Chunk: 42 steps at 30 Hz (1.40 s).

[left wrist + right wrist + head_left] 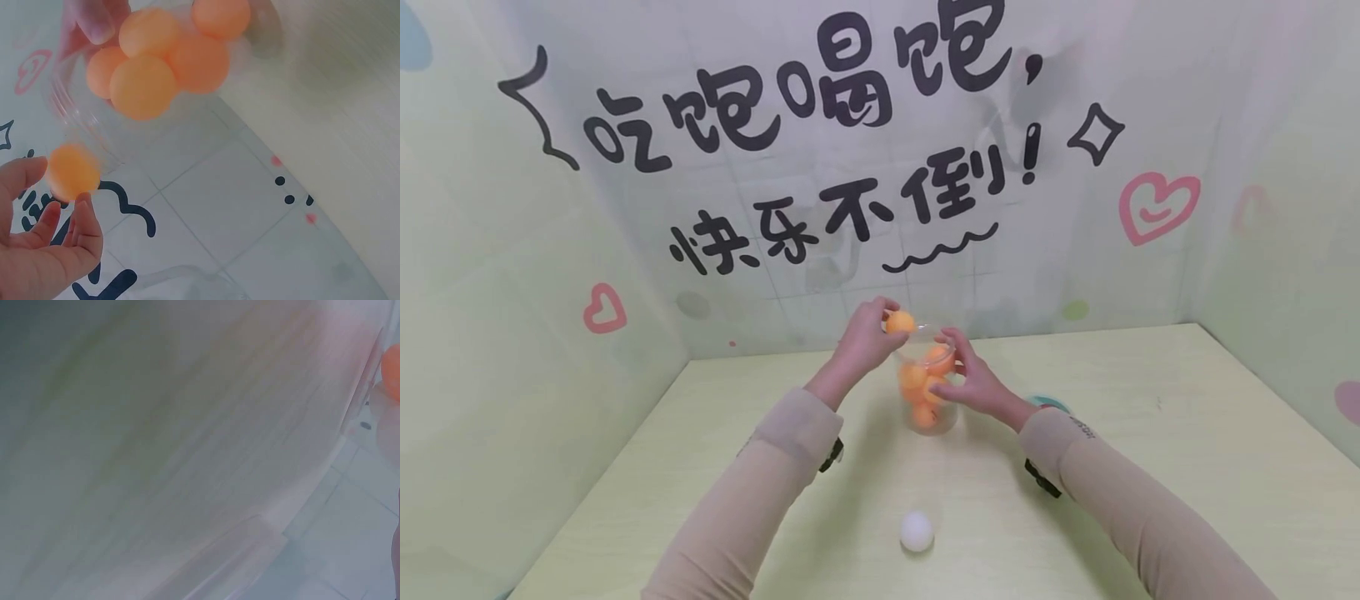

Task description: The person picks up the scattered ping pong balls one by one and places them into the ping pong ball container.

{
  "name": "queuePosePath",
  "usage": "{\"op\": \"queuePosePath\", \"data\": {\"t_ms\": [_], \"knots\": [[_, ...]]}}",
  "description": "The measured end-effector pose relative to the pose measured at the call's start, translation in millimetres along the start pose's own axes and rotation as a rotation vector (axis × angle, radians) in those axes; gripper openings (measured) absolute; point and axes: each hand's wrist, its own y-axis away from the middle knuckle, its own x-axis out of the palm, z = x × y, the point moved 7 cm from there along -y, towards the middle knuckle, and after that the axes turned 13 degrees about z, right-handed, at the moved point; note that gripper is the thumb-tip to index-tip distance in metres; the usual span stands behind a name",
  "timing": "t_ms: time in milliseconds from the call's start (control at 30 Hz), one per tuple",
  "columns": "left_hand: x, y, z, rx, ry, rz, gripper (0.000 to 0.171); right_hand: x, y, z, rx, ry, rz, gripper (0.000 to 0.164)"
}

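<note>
In the head view my left hand (867, 335) pinches an orange ping-pong ball (900, 322) just above the left side of a clear jar's (945, 419) open rim. The left wrist view shows this ball (74, 171) between thumb and fingertips, apart from the balls in the jar. Several orange ping-pong balls (144, 87) are heaped inside. My right hand (976, 379) grips the jar from its right side, thumb in front and fingers near the rim. In the right wrist view only part of an orange ball (392, 372) shows at the right edge.
A white ball (917, 532) rests on the pale wooden table (1150, 400), nearer me than the jar. Partly hidden behind my right sleeve lies a round teal-rimmed item (1049, 403). A printed curtain (820, 308) with black lettering hangs along the table's back edge.
</note>
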Motion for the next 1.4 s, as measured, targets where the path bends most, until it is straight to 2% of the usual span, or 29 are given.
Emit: {"op": "queuePosePath", "data": {"t_ms": [367, 567, 700, 800, 1000, 1167, 1233, 1400], "knots": [[-3.0, 4.0, 5.8, -0.03, 0.009, 0.018, 0.042, 1, 0, 0, 0.023, -0.007, 0.012, 0.076], [-2.7, 11.7, 7.2, -0.014, 0.011, 0.015, 0.042, 0, 0, -2, 0.034, -0.008, 0.012, 0.076], [1.3, 23.0, 5.4, 0.01, 0.008, 0.013, 0.039, 0, 0, -3, 0.027, -0.015, 0.011, 0.075], [10.1, 37.3, 0.2, 0.044, -0.014, 0.04, 0.036, 0, -1, -3, 0.015, -0.013, 0.01, 0.075], [37.7, 69.7, -9.6, 0.146, -0.07, 0.148, 0.032, -1, -1, -2, -0.011, -0.006, 0.003, 0.076], [59.5, 92.8, -9.8, 0.241, -0.125, 0.229, 0.025, -1, -1, -1, -0.025, 0.001, -0.001, 0.077], [66.9, 100.1, -6.8, 0.252, -0.141, 0.264, 0.024, -1, -1, -2, -0.025, 0.001, -0.003, 0.077], [84.9, 114.7, 4.7, 0.214, -0.145, 0.392, 0.03, -1, -1, -1, -0.01, -0.004, -0.001, 0.076]]}}
